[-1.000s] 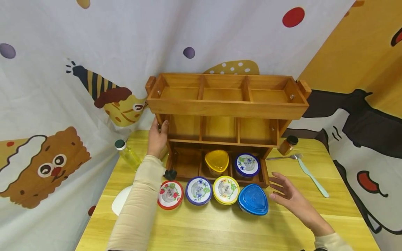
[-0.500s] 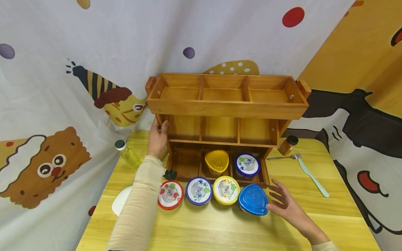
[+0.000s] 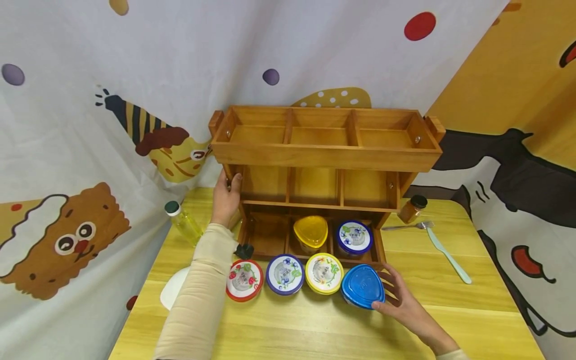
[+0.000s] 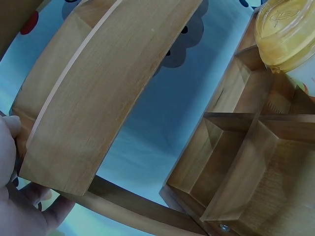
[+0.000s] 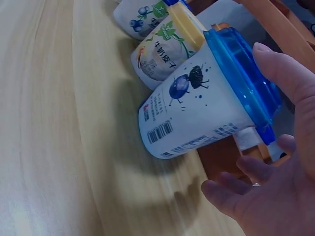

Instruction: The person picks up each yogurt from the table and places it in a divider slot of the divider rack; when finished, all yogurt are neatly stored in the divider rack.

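Note:
My left hand (image 3: 225, 201) grips the left side of a three-tier wooden storage box (image 3: 324, 158); in the left wrist view its thumb and fingers lie round the wood's edge. A yogurt cup with a blue lid (image 3: 362, 286) stands upright before the box's right front corner. Beside it is my right hand (image 3: 406, 308), thumb near the lid and fingers spread on the right. The right wrist view shows those fingers apart from the cup (image 5: 189, 105). Left of it stand a yellow-lidded cup (image 3: 324, 273), a purple-lidded cup (image 3: 285, 274) and a red-lidded cup (image 3: 244, 280).
The bottom tier holds a yellow-lidded tub (image 3: 310, 232) and a blue-rimmed cup (image 3: 354, 237). A green-capped bottle (image 3: 186, 223) and a white plate (image 3: 172, 288) lie left. At right are a dark-capped jar (image 3: 411, 209), a fork (image 3: 411, 226) and a pale green knife (image 3: 450, 256).
My right hand has moved left and slightly down to the blue-lidded cup, its thumb now at the lid's edge. The left hand has kept its grip on the storage box.

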### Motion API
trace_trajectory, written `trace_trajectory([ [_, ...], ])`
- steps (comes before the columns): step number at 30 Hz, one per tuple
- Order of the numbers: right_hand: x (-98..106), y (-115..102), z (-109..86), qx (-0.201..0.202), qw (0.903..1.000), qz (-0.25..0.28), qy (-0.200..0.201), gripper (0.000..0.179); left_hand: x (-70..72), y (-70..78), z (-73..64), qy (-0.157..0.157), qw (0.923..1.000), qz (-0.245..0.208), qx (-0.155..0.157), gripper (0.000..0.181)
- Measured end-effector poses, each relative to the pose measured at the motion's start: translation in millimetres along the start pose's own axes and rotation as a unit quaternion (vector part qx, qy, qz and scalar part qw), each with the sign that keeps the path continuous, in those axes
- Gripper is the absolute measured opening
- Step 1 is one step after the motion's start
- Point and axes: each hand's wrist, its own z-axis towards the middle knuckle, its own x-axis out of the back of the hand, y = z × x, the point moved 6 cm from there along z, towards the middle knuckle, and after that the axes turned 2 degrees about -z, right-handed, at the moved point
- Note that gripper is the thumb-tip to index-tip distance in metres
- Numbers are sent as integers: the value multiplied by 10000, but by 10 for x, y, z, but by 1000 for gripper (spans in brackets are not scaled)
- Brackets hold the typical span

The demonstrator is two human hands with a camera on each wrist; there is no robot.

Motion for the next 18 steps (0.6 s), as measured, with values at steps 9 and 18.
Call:
trace_trajectory([
  [9, -85, 33, 35, -108, 9999, 51, 19, 98, 1, 9, -10, -66, 9999, 66, 74, 42],
  [18, -135, 15, 60, 56, 10000, -29, 65, 103, 5, 26, -17, -125, 9999, 11, 33, 45],
])
